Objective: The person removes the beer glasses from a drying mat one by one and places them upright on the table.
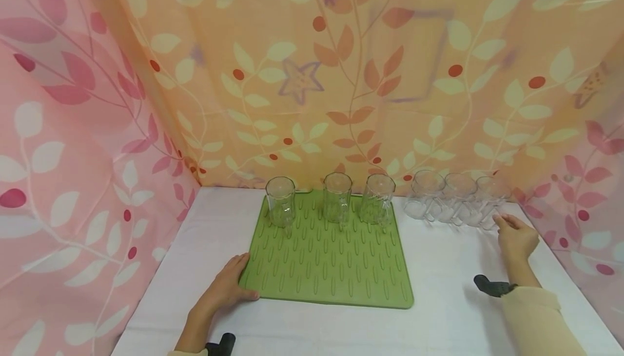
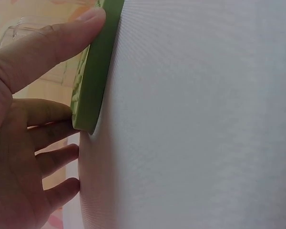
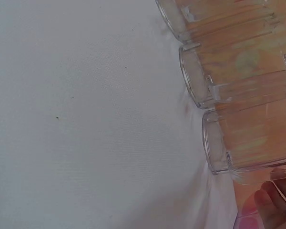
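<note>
On the green mat, my left hand touches the near left corner, with the thumb at the front edge and the other fingers along the left side. The left wrist view shows its thumb resting against the thick edge of the mat, fingers fairly straight. Far right, my right hand pinches the handle of the end clear glass mug. Its curled fingers show beside that mug in the right wrist view. Two similar mugs, a middle one and a left one, stand close alongside.
Along the mat's back edge stand three more clear mugs: one at left, one in the middle and one at right. A white cloth covers the table. Patterned fabric hangs behind and at both sides.
</note>
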The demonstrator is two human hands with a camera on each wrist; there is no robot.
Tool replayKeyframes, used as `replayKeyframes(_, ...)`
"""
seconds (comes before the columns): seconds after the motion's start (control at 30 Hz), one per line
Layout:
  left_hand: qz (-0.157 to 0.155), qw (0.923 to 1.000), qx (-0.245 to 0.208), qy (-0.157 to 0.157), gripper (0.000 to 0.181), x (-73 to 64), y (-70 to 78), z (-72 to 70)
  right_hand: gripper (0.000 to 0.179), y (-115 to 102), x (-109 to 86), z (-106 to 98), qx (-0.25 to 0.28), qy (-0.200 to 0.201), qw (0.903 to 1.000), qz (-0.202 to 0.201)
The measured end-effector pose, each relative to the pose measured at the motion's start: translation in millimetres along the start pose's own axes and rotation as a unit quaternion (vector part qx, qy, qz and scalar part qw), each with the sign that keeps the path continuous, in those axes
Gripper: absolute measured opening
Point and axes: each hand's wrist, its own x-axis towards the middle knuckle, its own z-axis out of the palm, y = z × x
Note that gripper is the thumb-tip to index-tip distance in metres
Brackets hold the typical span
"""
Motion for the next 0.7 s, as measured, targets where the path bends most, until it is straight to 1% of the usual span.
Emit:
replayKeyframes(0.1,0.001,1.0000,-0.002,0.001,0.110,-0.5,0.5,-0.8,0.053,-1,-2.9,-3,-0.057,-0.015,0.9981,-0.017)
replayKeyframes(0.17,0.001,1.0000,0.000,0.000,0.110,-0.8,0.8,-1.1,0.056,-1,-5.5,-5,-0.087,-0.024,0.9957,-0.020)
replayKeyframes(0.3,0.002,1.0000,0.004,-0.001,0.109,-1.4,1.5,-1.6,0.057,-5,-11.1,-13,-0.121,-0.038,0.9918,-0.015)
replayKeyframes(0.37,0.001,1.0000,0.005,-0.002,0.109,-1.7,2.6,-2.0,0.059,-7,-13.8,-19,-0.125,-0.045,0.9911,-0.009)
replayKeyframes(0.5,0.001,1.0000,0.006,-0.002,0.108,-2.5,3.9,-2.7,0.062,-12,-22.0,-28,-0.118,-0.056,0.9913,-0.010)
replayKeyframes(0.67,0.001,0.9999,0.010,-0.004,0.108,-1.4,4.7,-2.9,0.063,-17,-36.8,-35,-0.100,-0.063,0.9929,-0.010)
replayKeyframes(0.7,0.001,0.9999,0.010,-0.004,0.108,-1.3,4.6,-2.7,0.063,-18,-39.6,-35,-0.095,-0.064,0.9934,-0.004)
